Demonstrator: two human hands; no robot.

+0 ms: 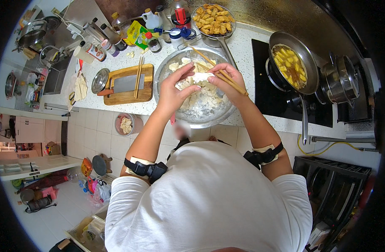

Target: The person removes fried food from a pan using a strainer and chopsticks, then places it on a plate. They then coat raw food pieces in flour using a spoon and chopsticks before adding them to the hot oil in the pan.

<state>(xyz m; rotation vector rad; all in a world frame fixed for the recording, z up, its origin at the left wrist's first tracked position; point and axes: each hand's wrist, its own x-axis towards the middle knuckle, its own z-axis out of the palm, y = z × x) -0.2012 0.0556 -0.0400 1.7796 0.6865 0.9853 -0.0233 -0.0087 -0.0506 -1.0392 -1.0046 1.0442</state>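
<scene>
Both my hands are over a wide metal bowl (pixel 195 123) that holds flour-coated pale pieces (pixel 192 102). My right hand (pixel 228 82) grips a pair of wooden chopsticks (pixel 232 82), their tips pointing up and left, and its thumb and fingertips touch a white floured piece (pixel 202 76). At the left of that piece is my left hand (pixel 176 86), with thumb and fingers apart; whether it touches the piece cannot be told. Behind the bowl, a round wire strainer (pixel 224 34) holds golden fried pieces (pixel 213 19). Yellow pieces (pixel 288 64) lie in bubbling oil in a frying pan (pixel 312 71) on the right.
A cutting board (pixel 148 91) bears a cleaver (pixel 124 83), a second pair of chopsticks (pixel 139 77) and, at its edge, a metal lid (pixel 100 81). Bottles and jars line the counter's back. The pan's handle (pixel 304 126) juts past the front edge; a pot (pixel 339 82) stands beside it.
</scene>
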